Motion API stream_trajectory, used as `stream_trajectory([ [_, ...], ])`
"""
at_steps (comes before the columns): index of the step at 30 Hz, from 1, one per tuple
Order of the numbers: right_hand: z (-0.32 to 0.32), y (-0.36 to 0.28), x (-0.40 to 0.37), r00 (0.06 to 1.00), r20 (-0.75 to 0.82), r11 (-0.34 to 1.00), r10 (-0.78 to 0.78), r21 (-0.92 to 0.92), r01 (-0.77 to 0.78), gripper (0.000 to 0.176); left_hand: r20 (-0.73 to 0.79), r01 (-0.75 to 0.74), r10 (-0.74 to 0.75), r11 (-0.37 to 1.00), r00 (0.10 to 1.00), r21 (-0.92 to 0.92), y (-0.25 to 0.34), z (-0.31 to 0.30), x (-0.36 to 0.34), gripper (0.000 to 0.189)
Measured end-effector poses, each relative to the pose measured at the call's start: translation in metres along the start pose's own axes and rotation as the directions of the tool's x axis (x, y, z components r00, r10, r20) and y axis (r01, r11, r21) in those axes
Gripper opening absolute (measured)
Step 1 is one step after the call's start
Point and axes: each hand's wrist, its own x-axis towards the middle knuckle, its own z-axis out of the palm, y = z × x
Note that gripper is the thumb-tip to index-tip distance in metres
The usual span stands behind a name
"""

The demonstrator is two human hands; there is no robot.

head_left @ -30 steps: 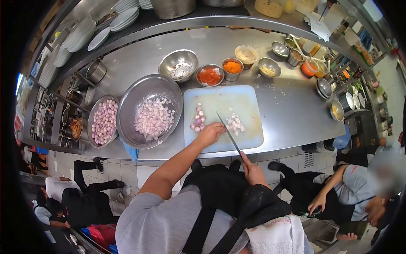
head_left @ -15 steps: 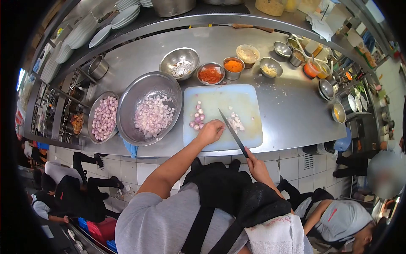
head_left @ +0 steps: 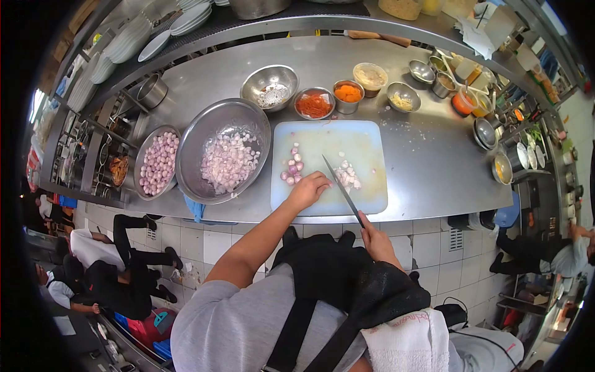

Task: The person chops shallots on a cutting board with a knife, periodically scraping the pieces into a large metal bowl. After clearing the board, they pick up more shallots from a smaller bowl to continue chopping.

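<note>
My right hand (head_left: 377, 240) grips the handle of a kitchen knife (head_left: 344, 192). The blade slants up and to the left over a white cutting board (head_left: 365, 136). Beside the blade, my left hand (head_left: 310, 189) is closed above the board's lower part, its fingertips pinched together; whatever is between them is too small to make out. Whole peeled shallots (head_left: 292, 167) lie on the board's left side, just above my left hand. Right of the blade sits a small pile of cut shallots (head_left: 349, 176).
Left of the board stand a large steel bowl (head_left: 185, 158) of cut shallots and a bowl (head_left: 144, 183) of whole ones. Behind the board are a steel bowl (head_left: 248, 93) and containers of red shreds (head_left: 314, 104) and orange pieces (head_left: 348, 93). Co-workers (head_left: 111, 273) are behind on the left.
The whole view has shifted slightly. My hands and the knife keep nearly the same place over the board. At lower right, a co-worker has moved mostly out of sight.
</note>
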Motion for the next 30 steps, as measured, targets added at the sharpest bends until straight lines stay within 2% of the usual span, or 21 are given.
stream_trajectory([
  [4,-0.001,-0.003,-0.001,1.0,0.014,0.993,-0.009,-0.114,0.01,0.064,0.021,0.033,-0.033,0.999,0.999,0.022,-0.008,0.004,0.001,0.012],
  [6,-0.006,-0.009,-0.006,1.0,0.02,0.984,-0.005,-0.177,0.009,0.065,0.054,-0.09,0.086,0.993,0.995,0.078,-0.014,0.002,0.003,0.021],
  [8,-0.01,-0.015,-0.013,0.999,0.042,0.965,0.019,-0.261,-0.007,0.065,0.059,-0.088,0.083,0.992,0.995,0.092,-0.017,0.003,0.003,0.021],
  [13,-0.008,-0.006,-0.006,0.999,0.043,0.969,-0.016,-0.244,0.027,0.065,0.064,-0.075,0.07,0.994,0.995,0.076,-0.018,0.004,0.003,0.022],
  [16,-0.008,-0.008,-0.007,0.998,0.052,0.97,-0.027,-0.24,0.039,0.065,0.02,-0.094,0.093,0.991,0.995,0.095,-0.017,0.003,0.001,0.019],
  [18,-0.009,-0.01,-0.007,0.998,0.057,0.972,-0.027,-0.232,0.04,0.065,0.0,-0.054,0.054,0.992,0.999,0.11,-0.014,0.004,-0.001,0.018],
  [20,-0.016,-0.012,-0.003,0.997,0.072,0.975,0.041,-0.221,-0.024,0.06,-0.004,-0.044,0.045,0.993,0.999,0.11,-0.012,0.004,-0.001,0.018],
  [27,-0.005,0.002,0.003,0.997,0.07,0.984,-0.016,-0.177,0.028,0.061,-0.054,-0.066,0.074,0.989,0.996,0.128,-0.014,0.008,-0.005,0.018],
  [30,-0.018,-0.006,0.002,0.993,0.071,0.98,-0.089,-0.173,0.1,0.065,-0.064,-0.061,0.07,0.989,0.996,0.135,-0.013,0.009,-0.005,0.018],
])
